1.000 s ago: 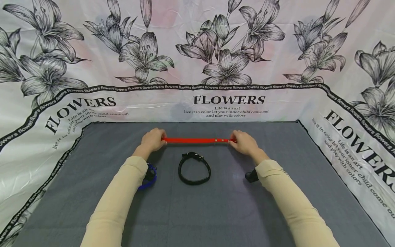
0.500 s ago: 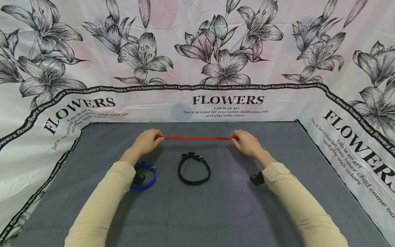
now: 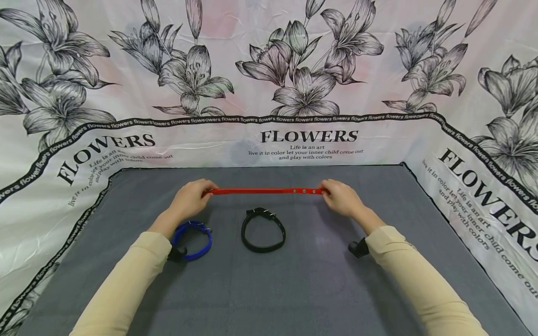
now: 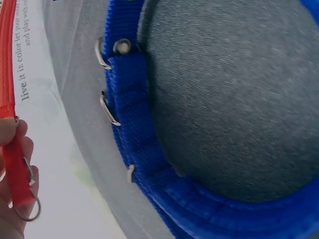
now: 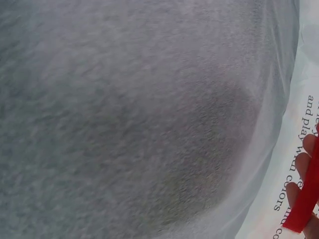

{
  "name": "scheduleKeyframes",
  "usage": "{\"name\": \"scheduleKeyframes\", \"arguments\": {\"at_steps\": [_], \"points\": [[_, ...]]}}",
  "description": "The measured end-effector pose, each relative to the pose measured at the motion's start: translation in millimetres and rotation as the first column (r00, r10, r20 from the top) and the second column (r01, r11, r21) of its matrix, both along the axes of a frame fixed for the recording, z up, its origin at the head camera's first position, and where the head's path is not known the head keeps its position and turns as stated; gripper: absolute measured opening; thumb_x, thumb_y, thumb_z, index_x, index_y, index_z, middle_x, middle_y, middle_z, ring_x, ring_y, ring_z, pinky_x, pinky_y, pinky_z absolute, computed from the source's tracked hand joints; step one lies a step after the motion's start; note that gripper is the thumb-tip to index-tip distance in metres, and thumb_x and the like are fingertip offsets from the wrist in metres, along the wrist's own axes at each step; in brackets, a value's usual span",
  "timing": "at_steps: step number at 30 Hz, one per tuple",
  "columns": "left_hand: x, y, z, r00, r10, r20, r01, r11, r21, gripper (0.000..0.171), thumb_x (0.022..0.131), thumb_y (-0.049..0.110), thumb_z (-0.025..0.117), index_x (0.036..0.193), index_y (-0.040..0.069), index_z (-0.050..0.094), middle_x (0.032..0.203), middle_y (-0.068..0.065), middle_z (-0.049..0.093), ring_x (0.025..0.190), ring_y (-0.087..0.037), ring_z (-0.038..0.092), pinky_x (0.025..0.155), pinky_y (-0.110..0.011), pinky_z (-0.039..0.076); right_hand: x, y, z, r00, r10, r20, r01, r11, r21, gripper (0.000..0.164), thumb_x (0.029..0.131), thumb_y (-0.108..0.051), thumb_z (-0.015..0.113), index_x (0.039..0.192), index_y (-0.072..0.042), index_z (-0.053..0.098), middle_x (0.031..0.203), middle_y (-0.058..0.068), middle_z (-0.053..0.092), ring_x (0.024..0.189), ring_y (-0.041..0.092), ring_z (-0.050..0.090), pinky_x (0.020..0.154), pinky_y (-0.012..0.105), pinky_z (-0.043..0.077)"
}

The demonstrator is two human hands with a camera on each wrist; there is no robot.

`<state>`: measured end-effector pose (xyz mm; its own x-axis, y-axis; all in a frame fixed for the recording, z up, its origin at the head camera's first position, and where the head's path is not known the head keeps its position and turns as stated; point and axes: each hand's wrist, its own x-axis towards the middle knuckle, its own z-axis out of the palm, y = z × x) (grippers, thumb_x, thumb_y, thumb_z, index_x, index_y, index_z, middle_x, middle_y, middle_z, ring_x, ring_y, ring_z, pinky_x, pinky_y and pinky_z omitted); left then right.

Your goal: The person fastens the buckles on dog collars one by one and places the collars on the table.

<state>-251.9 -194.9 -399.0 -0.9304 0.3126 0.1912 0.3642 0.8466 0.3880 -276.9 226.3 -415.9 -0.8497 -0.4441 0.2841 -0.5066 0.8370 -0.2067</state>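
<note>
Head view: one red collar point(image 3: 260, 191) is stretched straight between two hands, just beyond the black collar point(image 3: 261, 249), on its far side from the person.
Red collar's long axis: left to right, nearly level; metal fittings point(image 4: 30, 174) at its left end, three eyelets point(image 3: 304, 191) showing near its right end. The left wrist view sees it almost upright along the frame's edge.
Left hand point(image 3: 190, 199): beyond and left of the black collar; thumb and fingers pinch the red collar at the end with the fittings.
Right hand point(image 3: 342, 198): beyond and right of the black collar; fingers grip the eyelet end, its red tip poking past them in the right wrist view.
Blue collar point(image 3: 198, 255): one, curled in a loop, left of the black collar and apart from it.
Collars counted: three, one each of red, blue and black.
Gray cloth point(image 3: 269, 294): under the black collar and all around it.
Printed backdrop point(image 3: 311, 93): behind the black collar; "FLOWERS" in large capitals three times, with "Life is an art", "live it in color let your inner child come out", "and play with colors"; small "flowers" repeats along a black band point(image 3: 252, 119).
Sleeves point(image 3: 420, 280): two, cream, one on either side of the black collar.
</note>
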Motion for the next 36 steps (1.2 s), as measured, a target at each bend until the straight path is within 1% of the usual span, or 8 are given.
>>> {"name": "scheduleKeyframes", "arguments": {"at_steps": [4, 11, 17, 20, 23, 29, 32, 36], "points": [[4.4, -5.2, -0.1, 1.000, 0.018, -0.009, -0.018, 1.000, 0.011, 0.020, 0.088, 0.015, 0.062, 0.108, 0.015, 0.066, 0.095, -0.004, 0.065, 0.076, -0.019, 0.058, 0.068, -0.038, 0.047, 4.3, 4.2, -0.4, 1.000, -0.012, -0.008, 0.012, 1.000, -0.004, 0.007, 0.086, -0.015, 0.061, 0.091, -0.011, 0.064, 0.080, 0.001, 0.061, 0.064, 0.016, 0.050, 0.060, 0.034, 0.044], [8.3, -10.8, 2.0, 0.999, 0.050, -0.001, -0.050, 0.998, 0.044, 0.023, 0.086, 0.022, 0.066, 0.108, 0.016, 0.065, 0.095, -0.004, 0.068, 0.080, -0.021, 0.062, 0.070, -0.040, 0.049, 8.7, 10.3, 2.2, 0.994, -0.109, 0.018, 0.110, 0.994, -0.025, 0.009, 0.085, -0.024, 0.066, 0.088, -0.015, 0.065, 0.073, -0.001, 0.062, 0.056, 0.013, 0.048, 0.052, 0.030, 0.041], [8.8, -12.7, 2.6, 0.996, 0.092, 0.008, -0.092, 0.980, 0.176, 0.021, 0.085, 0.023, 0.068, 0.103, 0.013, 0.067, 0.089, -0.006, 0.068, 0.072, -0.020, 0.058, 0.065, -0.035, 0.046, 9.2, 9.9, 6.9, 0.992, -0.107, 0.062, 0.114, 0.985, -0.129, 0.010, 0.084, -0.021, 0.067, 0.091, -0.014, 0.065, 0.080, 0.003, 0.068, 0.058, 0.014, 0.052, 0.053, 0.030, 0.042], [9.0, -13.3, 3.8, 0.993, 0.113, 0.039, -0.120, 0.954, 0.275, 0.021, 0.085, 0.024, 0.068, 0.101, 0.013, 0.068, 0.087, -0.007, 0.069, 0.069, -0.018, 0.058, 0.061, -0.031, 0.045, 9.4, 10.6, 9.8, 0.991, -0.076, 0.111, 0.096, 0.978, -0.184, 0.013, 0.083, -0.016, 0.067, 0.096, -0.012, 0.065, 0.083, 0.005, 0.068, 0.063, 0.015, 0.054, 0.058, 0.030, 0.042], [8.9, -14.3, 6.2, 0.983, 0.148, 0.105, -0.176, 0.919, 0.354, 0.022, 0.084, 0.028, 0.068, 0.102, 0.014, 0.067, 0.086, -0.008, 0.069, 0.069, -0.018, 0.059, 0.060, -0.030, 0.046, 9.6, 11.8, 13.4, 0.980, -0.045, 0.195, 0.085, 0.975, -0.204, 0.017, 0.084, -0.013, 0.066, 0.100, -0.011, 0.063, 0.085, 0.005, 0.066, 0.069, 0.017, 0.054, 0.063, 0.031, 0.042], [10.5, -16.6, 12.6, 0.948, 0.180, 0.262, -0.285, 0.846, 0.451, 0.030, 0.085, 0.036, 0.066, 0.107, 0.016, 0.064, 0.079, -0.010, 0.065, 0.071, -0.023, 0.061, 0.059, -0.030, 0.047, 10.2, 12.5, 21.0, 0.935, -0.038, 0.353, 0.119, 0.970, -0.211, 0.022, 0.087, -0.014, 0.062, 0.108, -0.010, 0.060, 0.092, 0.007, 0.063, 0.072, 0.018, 0.052, 0.064, 0.030, 0.041], [11.7, -17.7, 14.1, 0.938, 0.170, 0.302, -0.304, 0.825, 0.477, 0.034, 0.084, 0.036, 0.066, 0.110, 0.014, 0.063, 0.081, -0.010, 0.065, 0.071, -0.018, 0.061, 0.063, -0.030, 0.049, 10.8, 11.7, 22.9, 0.915, -0.052, 0.400, 0.157, 0.959, -0.235, 0.022, 0.087, -0.018, 0.062, 0.108, -0.009, 0.060, 0.092, 0.007, 0.064, 0.070, 0.018, 0.053, 0.062, 0.030, 0.041], [13.9, -18.1, 15.5, 0.928, 0.143, 0.343, -0.317, 0.789, 0.527, 0.036, 0.085, 0.031, 0.067, 0.113, 0.012, 0.061, 0.091, -0.011, 0.065, 0.070, -0.011, 0.062, 0.066, -0.026, 0.052, 10.3, 11.0, 23.2, 0.885, -0.054, 0.463, 0.208, 0.935, -0.288, 0.025, 0.086, -0.024, 0.064, 0.107, -0.011, 0.063, 0.094, 0.010, 0.068, 0.078, 0.023, 0.060, 0.065, 0.029, 0.044]]}}
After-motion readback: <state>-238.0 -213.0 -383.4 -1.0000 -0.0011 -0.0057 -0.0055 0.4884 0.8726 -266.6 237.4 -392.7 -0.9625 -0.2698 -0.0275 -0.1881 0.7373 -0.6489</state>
